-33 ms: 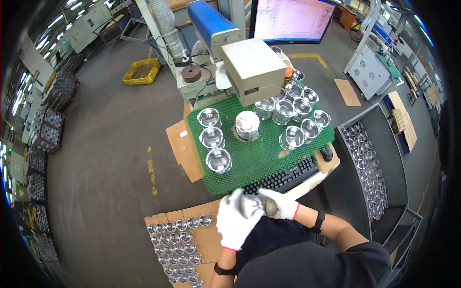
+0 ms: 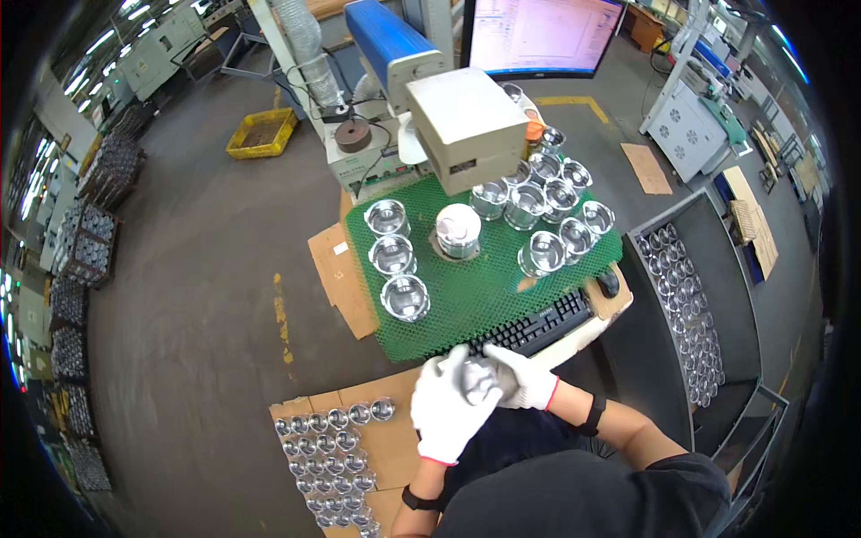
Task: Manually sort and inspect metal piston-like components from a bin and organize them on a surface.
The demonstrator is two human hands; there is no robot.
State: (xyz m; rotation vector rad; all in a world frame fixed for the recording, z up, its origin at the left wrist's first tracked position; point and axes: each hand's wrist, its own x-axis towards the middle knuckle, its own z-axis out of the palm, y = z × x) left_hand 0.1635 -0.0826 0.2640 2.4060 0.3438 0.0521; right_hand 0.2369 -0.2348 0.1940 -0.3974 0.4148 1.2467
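My left hand [image 2: 448, 408], in a white glove with a red cuff edge, is closed around a silver metal piston [image 2: 479, 378]. My right hand [image 2: 525, 377], gloved the same way, grips that piston from its other side. Both hands are just in front of the keyboard [image 2: 538, 327], and the gloves cover much of the piston. On the green mesh mat [image 2: 448, 314] beyond, one piston [image 2: 458, 231] stands under the pale box-shaped head of a machine [image 2: 471, 125]. A column of three pistons [image 2: 392, 256] stands to its left, with several pistons [image 2: 543, 254] grouped to its right.
Rows of pistons [image 2: 336, 466] stand on cardboard [image 2: 390, 448] at the lower left. A grey bin [image 2: 749, 350] at the right holds many more. A mouse [image 2: 608, 284] lies beside the keyboard. Behind are a monitor [image 2: 543, 36] and a yellow crate [image 2: 262, 134].
My hands and the piston between them have shifted slightly, and the piston appears turned a little in the gloves. The whole view has moved slightly; the pistons on the mat stay put.
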